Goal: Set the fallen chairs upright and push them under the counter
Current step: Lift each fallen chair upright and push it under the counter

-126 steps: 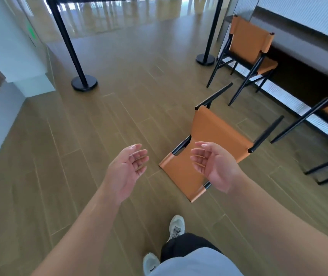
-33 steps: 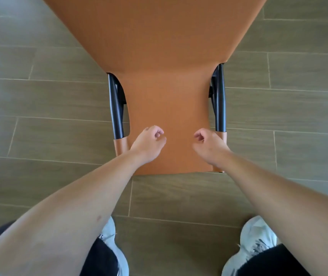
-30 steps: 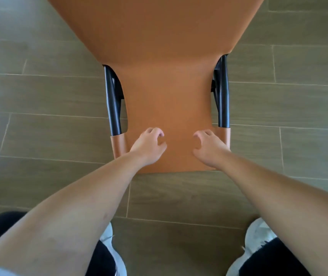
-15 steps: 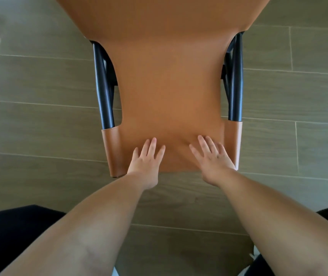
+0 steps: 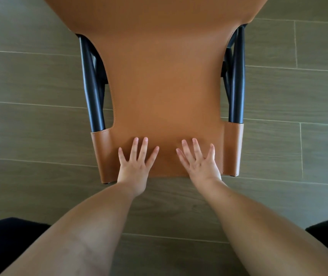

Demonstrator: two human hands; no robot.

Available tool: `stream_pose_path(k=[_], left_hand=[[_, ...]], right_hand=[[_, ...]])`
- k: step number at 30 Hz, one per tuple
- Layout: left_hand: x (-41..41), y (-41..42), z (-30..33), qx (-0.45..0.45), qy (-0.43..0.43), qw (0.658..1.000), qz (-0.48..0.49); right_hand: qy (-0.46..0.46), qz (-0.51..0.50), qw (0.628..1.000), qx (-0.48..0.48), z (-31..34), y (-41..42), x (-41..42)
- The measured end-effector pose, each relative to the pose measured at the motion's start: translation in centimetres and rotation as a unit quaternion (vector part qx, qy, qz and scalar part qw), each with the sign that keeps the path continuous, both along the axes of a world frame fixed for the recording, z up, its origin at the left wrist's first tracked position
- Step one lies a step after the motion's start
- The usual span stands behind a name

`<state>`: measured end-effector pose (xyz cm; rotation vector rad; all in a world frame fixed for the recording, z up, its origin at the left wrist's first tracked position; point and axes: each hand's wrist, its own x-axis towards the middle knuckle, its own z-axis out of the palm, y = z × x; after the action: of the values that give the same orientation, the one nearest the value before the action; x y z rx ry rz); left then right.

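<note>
1. Chair (image 5: 165,80): lies backrest-up on the floor (image 5: 29,76), long axis running straight away from the person.
2. Left hand (image 5: 134,166) and right hand (image 5: 199,164): fingers spread, palms flat on the backrest's near edge, equally near.
3. Counter: not in view.

There is a single view, from a camera worn on the person's head. It looks almost straight down and slightly forward, from close above the chair (image 5: 167,82), whose tan leather panel fills the upper middle and runs off the far edge. The wide lens bends the floor (image 5: 29,124) planks at the left and right edges. Both forearms enter from the near edge, the left hand (image 5: 135,162) and right hand (image 5: 198,162) lying near the centre. Dark clothing shows in the near corners. No second view shares the scene.
</note>
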<state>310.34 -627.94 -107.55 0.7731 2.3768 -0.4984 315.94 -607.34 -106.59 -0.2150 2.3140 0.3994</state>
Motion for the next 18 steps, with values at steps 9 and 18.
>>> stream_pose_path(k=[9,18], left_hand=[[0.55,0.65,-0.92,0.009,0.004,1.0,0.009],[0.34,0.8,-0.37,0.014,-0.014,1.0,0.018]], right_hand=[[0.015,0.023,1.0,-0.013,-0.77,0.35,0.18],[0.019,-0.009,1.0,-0.022,-0.57,-0.49,-0.66]])
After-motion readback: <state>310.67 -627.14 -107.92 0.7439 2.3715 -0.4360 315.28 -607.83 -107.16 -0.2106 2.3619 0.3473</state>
